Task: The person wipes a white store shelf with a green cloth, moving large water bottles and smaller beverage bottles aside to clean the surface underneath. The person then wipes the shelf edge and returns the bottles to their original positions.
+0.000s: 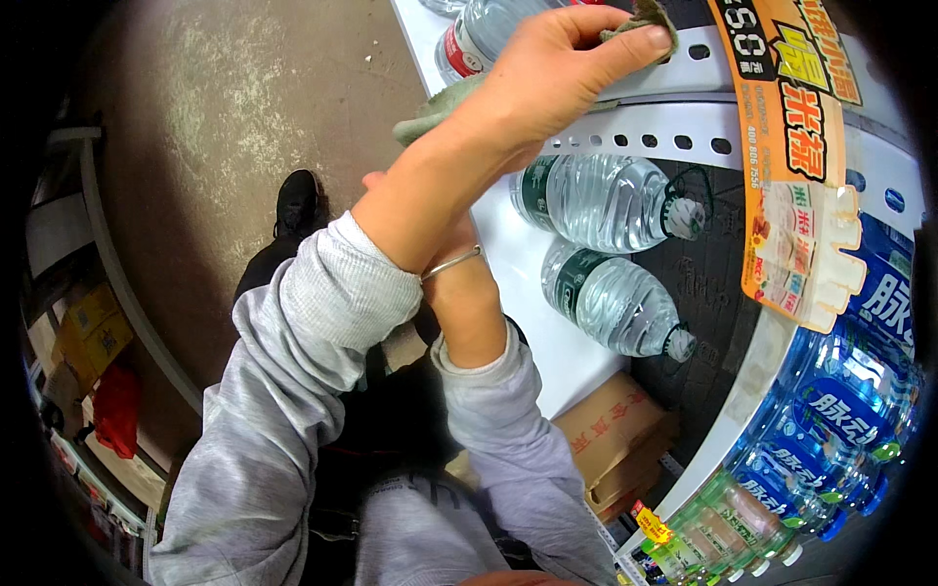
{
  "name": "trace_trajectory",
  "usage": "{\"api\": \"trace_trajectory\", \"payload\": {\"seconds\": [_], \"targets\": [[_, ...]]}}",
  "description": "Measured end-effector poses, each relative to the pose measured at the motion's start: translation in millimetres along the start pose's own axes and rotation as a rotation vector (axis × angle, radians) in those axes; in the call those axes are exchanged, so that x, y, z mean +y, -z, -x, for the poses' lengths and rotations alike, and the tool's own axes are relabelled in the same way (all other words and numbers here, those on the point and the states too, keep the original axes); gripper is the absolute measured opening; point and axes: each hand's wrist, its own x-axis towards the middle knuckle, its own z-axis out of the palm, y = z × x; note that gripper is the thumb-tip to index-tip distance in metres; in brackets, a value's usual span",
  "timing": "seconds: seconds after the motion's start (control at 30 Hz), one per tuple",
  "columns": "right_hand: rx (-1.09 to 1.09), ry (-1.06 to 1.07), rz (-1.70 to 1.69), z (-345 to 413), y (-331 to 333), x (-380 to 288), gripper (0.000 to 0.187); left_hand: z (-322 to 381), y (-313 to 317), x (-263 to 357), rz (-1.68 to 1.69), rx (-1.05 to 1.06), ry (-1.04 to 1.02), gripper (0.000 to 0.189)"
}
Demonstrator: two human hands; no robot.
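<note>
My left hand [564, 73] reaches across to the upper right, pinching a grey-green cloth [645, 22] between thumb and fingers at a white perforated shelf upright [630, 132]. More of the cloth shows behind my left forearm. My right hand [458, 231] lies crossed beneath that forearm, a metal bangle at its wrist. Most of it is hidden, so whether it grips anything cannot be told. Near both hands, a large clear water bottle with a green label [608, 201] lies above a similar bottle [615, 297] on a white shelf board [520, 271].
A red-labelled bottle [469, 44] stands past my left wrist. An orange printed price sign [791, 146] hangs at the right. Blue-labelled drink bottles [835, 410] and green-labelled bottles [725, 527] line the lower right. A cardboard box [615, 439] sits below the shelf board.
</note>
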Motion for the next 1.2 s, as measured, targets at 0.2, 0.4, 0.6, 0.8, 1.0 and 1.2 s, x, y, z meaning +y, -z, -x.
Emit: {"api": "trace_trajectory", "payload": {"seconds": [0.2, 0.4, 0.6, 0.8, 1.0, 1.2], "targets": [[-0.017, -0.001, -0.012, -2, 3, 0, 0.042, 3, 3, -7, -0.185, -0.043, -0.179, 0.031], [-0.054, -0.016, -0.035, 3, 5, -1, 0.045, 2, 2, -10, -0.235, -0.077, -0.233, 0.041], [0.027, -0.062, -0.067, 12, 15, -2, 0.048, 0, 5, -4, -0.054, 0.017, -0.072, 0.022], [0.726, -0.135, 0.325, 21, 33, -17, 0.019, 21, 25, 19, -0.831, 0.312, -0.487, 0.02], [1.19, 0.049, -0.233, 24, 54, -32, 0.022, 56, 7, 81, -0.239, 0.132, -0.041, 0.025], [1.335, 0.156, -0.181, 22, 53, -36, 0.029, 65, 26, 89, -0.076, 0.063, -0.012, 0.033]]}}
